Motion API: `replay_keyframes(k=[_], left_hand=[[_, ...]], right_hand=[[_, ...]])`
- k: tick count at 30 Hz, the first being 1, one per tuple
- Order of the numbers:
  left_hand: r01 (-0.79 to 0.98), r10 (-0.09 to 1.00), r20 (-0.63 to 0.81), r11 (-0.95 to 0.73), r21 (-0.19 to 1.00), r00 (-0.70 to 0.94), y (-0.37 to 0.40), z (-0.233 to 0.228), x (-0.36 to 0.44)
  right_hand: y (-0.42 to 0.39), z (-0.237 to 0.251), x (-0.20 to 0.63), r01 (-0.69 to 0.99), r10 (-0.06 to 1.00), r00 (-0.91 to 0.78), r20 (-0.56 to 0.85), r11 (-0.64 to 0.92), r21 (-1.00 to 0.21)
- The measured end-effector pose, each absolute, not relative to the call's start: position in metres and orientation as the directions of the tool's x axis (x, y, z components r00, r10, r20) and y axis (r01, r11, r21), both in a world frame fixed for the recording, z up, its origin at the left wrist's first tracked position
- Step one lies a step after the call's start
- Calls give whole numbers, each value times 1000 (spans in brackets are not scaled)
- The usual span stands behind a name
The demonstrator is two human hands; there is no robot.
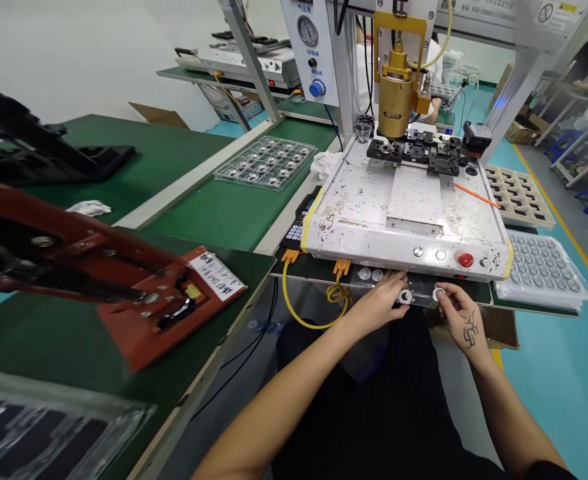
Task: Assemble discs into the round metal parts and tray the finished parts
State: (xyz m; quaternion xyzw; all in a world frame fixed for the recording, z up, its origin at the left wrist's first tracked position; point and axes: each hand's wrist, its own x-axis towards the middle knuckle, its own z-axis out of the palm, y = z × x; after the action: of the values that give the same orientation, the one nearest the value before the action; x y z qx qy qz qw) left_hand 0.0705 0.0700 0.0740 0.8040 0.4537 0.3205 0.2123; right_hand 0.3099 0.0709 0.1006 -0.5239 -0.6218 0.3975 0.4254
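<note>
My left hand is at the table's front edge, thumb and fingers closed around a small round part with a pale ring and a dark centre. To its right, my right hand pinches a small white disc between thumb and finger. What looks like a clear strip runs between the two hands. Beside my left fingers, flat round discs lie under the front of the white bench machine. My left fingers partly hide that area.
The machine has a brass-coloured head above black fixtures and a red button. Right of it are stacked trays of round parts and a beige tray. Leftward stand a clear tray, yellow cable and red press.
</note>
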Motion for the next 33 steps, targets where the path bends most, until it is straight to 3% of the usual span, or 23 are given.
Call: replay_keyframes(k=[6, 9, 11, 13, 16, 19, 26, 33], left_hand=[[535, 864, 376, -503, 679, 336, 60, 84, 66], [450, 917, 331, -398, 800, 223, 43, 102, 63], [286, 968, 209, -241, 928, 138, 29, 114, 60], [9, 994, 49, -50, 999, 97, 16, 125, 59], [-365, 987, -129, 157, 918, 98, 1, 136, 57], [-527, 973, -213, 229, 818, 91, -10, 146, 55], [-594, 966, -252, 230, 771, 47, -32, 160, 47], [-615, 974, -228, 184, 766, 8, -45, 162, 43]], right_hand=[[71, 110, 305, 34, 997, -25, -78, -78, -996], [73, 113, 305, -24, 987, -75, -140, -142, -990], [72, 116, 303, -52, 978, -119, -169, -176, -983], [71, 121, 299, -75, 970, -161, -182, -196, -978], [66, 132, 289, -106, 949, -254, -184, -217, -970], [61, 143, 278, -136, 914, -357, -193, -255, -957], [53, 162, 259, -96, 806, -515, -291, -392, -915], [46, 170, 251, -58, 770, -557, -311, -410, -910]])
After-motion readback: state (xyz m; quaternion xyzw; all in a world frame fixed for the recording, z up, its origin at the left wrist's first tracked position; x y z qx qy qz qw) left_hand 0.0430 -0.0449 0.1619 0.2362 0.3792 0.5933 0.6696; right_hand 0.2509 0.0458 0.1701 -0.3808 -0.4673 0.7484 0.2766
